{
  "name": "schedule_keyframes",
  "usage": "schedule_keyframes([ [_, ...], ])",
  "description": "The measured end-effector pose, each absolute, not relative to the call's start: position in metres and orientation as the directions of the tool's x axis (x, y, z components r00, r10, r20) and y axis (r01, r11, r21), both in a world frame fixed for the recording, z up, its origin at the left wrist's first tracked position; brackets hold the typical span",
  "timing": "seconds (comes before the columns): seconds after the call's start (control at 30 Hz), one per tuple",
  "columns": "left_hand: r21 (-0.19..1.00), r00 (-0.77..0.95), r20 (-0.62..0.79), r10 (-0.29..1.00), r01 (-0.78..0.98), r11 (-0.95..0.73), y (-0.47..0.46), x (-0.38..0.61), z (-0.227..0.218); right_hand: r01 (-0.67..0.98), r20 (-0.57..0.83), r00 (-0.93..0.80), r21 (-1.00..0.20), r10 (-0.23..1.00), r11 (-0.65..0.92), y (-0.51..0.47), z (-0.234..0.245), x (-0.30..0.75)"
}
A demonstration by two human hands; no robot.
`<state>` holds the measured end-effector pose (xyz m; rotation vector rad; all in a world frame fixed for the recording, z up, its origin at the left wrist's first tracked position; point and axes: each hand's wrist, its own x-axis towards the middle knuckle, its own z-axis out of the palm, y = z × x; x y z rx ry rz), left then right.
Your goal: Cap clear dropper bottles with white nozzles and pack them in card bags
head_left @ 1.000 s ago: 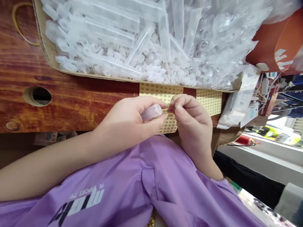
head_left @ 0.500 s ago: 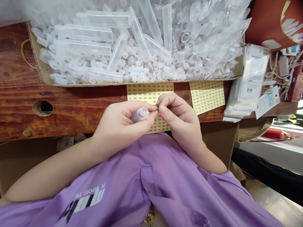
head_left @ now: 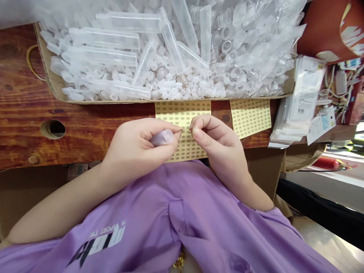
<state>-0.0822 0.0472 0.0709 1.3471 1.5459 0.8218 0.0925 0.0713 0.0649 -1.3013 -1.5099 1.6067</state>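
Observation:
My left hand (head_left: 136,149) is closed round a small translucent plastic tube (head_left: 161,137), whose end pokes out between thumb and fingers. My right hand (head_left: 216,142) is pinched, thumb against fingertips, just right of the tube's tip; what it pinches is too small to make out. Both hands hover over a yellow sheet of small oval stickers (head_left: 184,113) lying on the wooden table (head_left: 85,125). A second yellow sticker sheet (head_left: 251,115) lies to the right.
A shallow cardboard tray (head_left: 51,81) heaped with clear plastic tubes and caps (head_left: 170,49) fills the far side. Packets in clear bags (head_left: 301,98) are stacked at the right. A round hole (head_left: 53,129) is in the tabletop at left. My purple shirt (head_left: 176,220) fills the foreground.
The view has shifted and levelled. My hands have parted slightly: the right pinch has drawn a little away from the tube's tip. The left hand still holds the tube.

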Motion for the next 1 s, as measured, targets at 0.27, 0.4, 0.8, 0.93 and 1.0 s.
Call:
schedule_keyframes([
  [0.27,0.846,-0.116,-0.524,0.844,0.044,0.531,0.048,-0.085,0.076,0.518,-0.057,-0.249,-0.851,0.967,0.083,0.083,0.048,0.101],
  [0.4,0.832,-0.166,-0.544,0.823,0.017,0.554,0.046,-0.086,0.075,0.623,-0.006,-0.200,-0.773,0.980,0.123,0.083,0.038,0.096],
  [0.8,0.833,-0.069,-0.537,0.841,0.110,0.542,0.041,-0.091,0.069,0.771,0.069,-0.177,-0.610,0.982,0.182,0.076,0.026,0.084],
  [0.93,0.840,-0.042,-0.525,0.850,0.135,0.526,0.041,-0.093,0.066,0.791,0.089,-0.171,-0.582,0.981,0.190,0.075,0.026,0.081],
  [1.0,0.839,-0.033,-0.530,0.847,0.125,0.530,0.041,-0.094,0.065,0.792,0.094,-0.162,-0.581,0.982,0.187,0.074,0.026,0.080],
])
